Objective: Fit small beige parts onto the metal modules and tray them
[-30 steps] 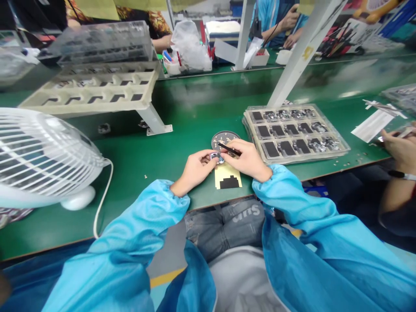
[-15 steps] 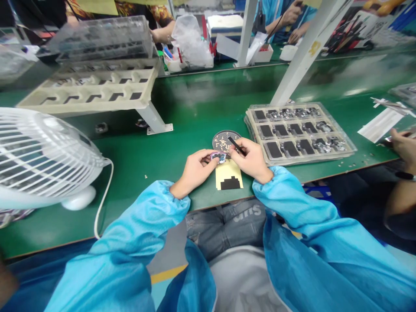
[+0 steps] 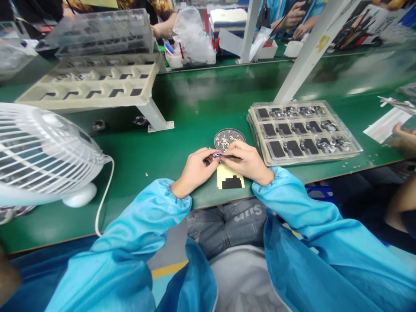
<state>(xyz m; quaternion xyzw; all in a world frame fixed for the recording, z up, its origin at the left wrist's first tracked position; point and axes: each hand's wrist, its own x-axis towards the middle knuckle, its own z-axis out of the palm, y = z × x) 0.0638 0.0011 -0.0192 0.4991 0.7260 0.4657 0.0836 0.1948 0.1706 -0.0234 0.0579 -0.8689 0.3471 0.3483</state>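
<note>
My left hand (image 3: pixel 198 168) is closed on a small purple-rimmed electronic part (image 3: pixel 216 156), gripping it between thumb and fingers. From the right, my right hand (image 3: pixel 248 161) pinches a thin dark stick-like tool (image 3: pixel 232 156), its tip at the part. Fingers hide much of both. Under the hands lies a yellow sheet (image 3: pixel 222 172) with black stepped-edge pieces (image 3: pixel 232 183) along its near end. Just beyond the hands is a round dark dish (image 3: pixel 218 134) scattered with small pale bits.
Right of my hands, stacked clear trays (image 3: pixel 311 161) hold dark pads and metallic parts. A white fan (image 3: pixel 48 160) stands left, its cable hanging over the edge. Behind are a raised tray (image 3: pixel 94 102) and a slanted post (image 3: pixel 302 60). A co-worker's hand (image 3: pixel 406 136) shows far right.
The dark tool has swung from upright-slanted to nearly flat, and my right hand has turned over toward the part. The part is tilted and more covered. The view has shifted slightly.
</note>
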